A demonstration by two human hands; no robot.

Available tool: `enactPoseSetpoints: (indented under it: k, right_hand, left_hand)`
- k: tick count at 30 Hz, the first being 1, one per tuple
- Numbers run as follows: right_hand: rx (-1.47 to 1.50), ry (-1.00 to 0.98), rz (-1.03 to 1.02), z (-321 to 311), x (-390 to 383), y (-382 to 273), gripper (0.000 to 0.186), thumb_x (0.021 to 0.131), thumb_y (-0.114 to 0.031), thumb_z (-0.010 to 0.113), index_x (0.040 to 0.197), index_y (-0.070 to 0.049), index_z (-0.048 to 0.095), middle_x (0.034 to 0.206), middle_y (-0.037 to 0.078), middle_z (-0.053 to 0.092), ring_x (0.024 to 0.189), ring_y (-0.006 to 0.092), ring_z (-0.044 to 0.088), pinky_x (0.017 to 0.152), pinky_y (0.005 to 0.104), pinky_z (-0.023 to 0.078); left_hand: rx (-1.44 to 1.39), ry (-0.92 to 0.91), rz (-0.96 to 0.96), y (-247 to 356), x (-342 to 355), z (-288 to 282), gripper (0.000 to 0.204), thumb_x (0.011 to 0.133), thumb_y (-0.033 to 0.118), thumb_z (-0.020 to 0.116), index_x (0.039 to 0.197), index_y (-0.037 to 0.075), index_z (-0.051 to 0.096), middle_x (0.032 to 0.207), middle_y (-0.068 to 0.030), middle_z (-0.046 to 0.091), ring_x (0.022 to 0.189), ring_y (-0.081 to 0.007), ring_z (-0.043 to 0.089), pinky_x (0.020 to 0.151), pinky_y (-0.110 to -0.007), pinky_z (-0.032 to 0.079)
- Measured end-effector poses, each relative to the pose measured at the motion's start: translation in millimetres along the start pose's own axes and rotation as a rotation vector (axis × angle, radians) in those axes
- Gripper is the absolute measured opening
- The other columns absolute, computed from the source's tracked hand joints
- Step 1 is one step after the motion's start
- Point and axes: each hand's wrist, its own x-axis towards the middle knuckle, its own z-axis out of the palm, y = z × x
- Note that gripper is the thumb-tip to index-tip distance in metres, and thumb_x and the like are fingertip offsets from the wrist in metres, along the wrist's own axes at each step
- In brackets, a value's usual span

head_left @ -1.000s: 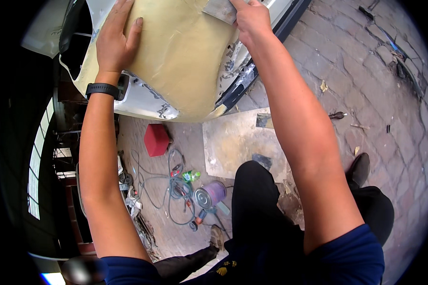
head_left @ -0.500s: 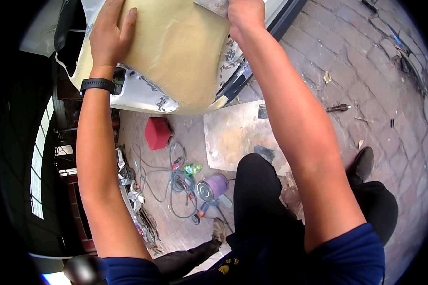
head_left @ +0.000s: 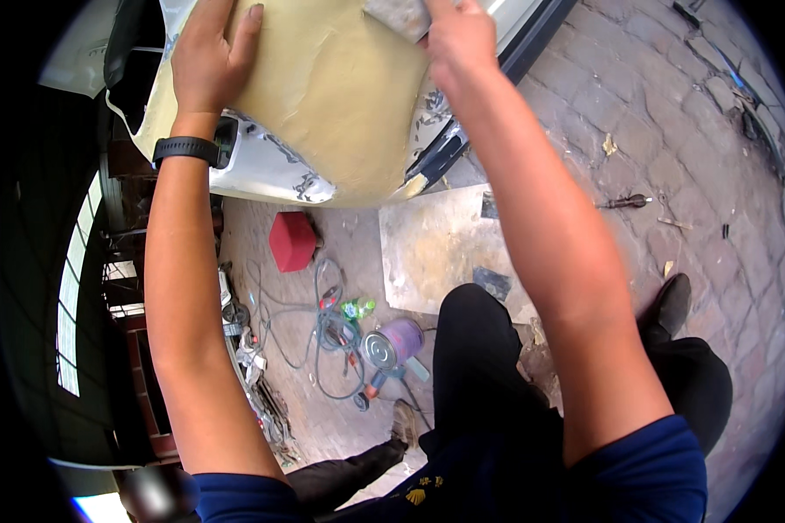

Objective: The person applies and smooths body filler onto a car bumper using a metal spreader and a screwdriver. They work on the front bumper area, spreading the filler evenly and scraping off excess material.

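Note:
My left hand [head_left: 211, 68] lies flat on a car body panel [head_left: 336, 109] coated with pale yellow filler, its thumb apart from the fingers. The upper edge of the picture cuts off its fingertips. My right hand [head_left: 462, 45] is closed on a flat grey piece [head_left: 398, 16] with a speckled, whitish face, which rests against the filler near the top. I cannot tell whether that piece is a spreader or a sanding sheet. Around the filler, bare white paint with dark scuffed patches [head_left: 305, 183] shows along the panel's lower edge.
Below the panel a red stool-like block [head_left: 292, 241] and a stained board [head_left: 427, 253] are on the paved floor. A paint can [head_left: 392, 343], a coiled hose [head_left: 327, 327], a green bottle [head_left: 358, 309] and a power tool [head_left: 377, 383] lie near my legs.
My right hand and the grey piece have shifted slightly down and right over the filler. My left hand stays on the panel; the whole view has moved a little.

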Motion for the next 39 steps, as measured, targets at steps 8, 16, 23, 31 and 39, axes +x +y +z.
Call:
enactPoseSetpoints:
  k: [8,16,23,31,39]
  right_hand:
    - [-0.135,0.043,0.221,5,18,10,0.025,0.092,-0.015,0.074,0.091,0.009,0.067,0.078,0.012,0.067,0.065,0.0191,0.061,0.054,0.0399,0.046]
    - [-0.263,0.088,0.089,15,32,34,0.029,0.090,-0.017,0.077,0.100,0.008,0.065,0.090,0.015,0.071,0.077,0.0230,0.065,0.067,0.0432,0.050]
    - [-0.160,-0.103,0.203,1,9,-12,0.029,0.097,-0.025,0.073,0.099,0.002,0.063,0.089,0.012,0.069,0.073,0.0204,0.064,0.057,0.0391,0.051]
    - [-0.264,0.064,0.243,-8,-17,2,0.048,0.097,-0.026,0.074,0.072,-0.005,0.039,0.069,0.005,0.047,0.065,0.0153,0.037,0.054,0.0402,0.037]
    - [-0.286,-0.096,0.189,11,33,-18,0.030,0.102,-0.025,0.069,0.110,0.003,0.063,0.096,0.012,0.070,0.085,0.0165,0.062,0.072,0.0367,0.053]
  left_hand:
    - [-0.038,-0.044,0.040,-2,-7,4,0.063,0.105,0.040,0.044,0.147,-0.007,0.049,0.153,-0.0293,0.047,0.144,-0.0451,0.043,0.122,-0.050,0.032]
    - [-0.065,-0.108,0.066,-10,-19,1,0.069,0.109,0.043,0.037,0.149,-0.013,0.043,0.155,-0.0365,0.039,0.146,-0.0495,0.038,0.123,-0.054,0.029]
    - [-0.023,0.062,0.117,-39,-21,16,0.053,0.103,0.034,0.058,0.148,0.007,0.055,0.153,-0.0180,0.053,0.144,-0.0340,0.048,0.119,-0.040,0.038]
    - [-0.039,0.044,0.079,-16,-6,3,0.054,0.102,0.034,0.059,0.147,0.006,0.056,0.152,-0.0193,0.054,0.144,-0.0353,0.048,0.119,-0.042,0.038]
    - [-0.016,0.032,0.047,-9,-2,1,0.054,0.100,0.032,0.059,0.146,0.006,0.056,0.152,-0.0192,0.054,0.142,-0.0359,0.050,0.118,-0.042,0.040]
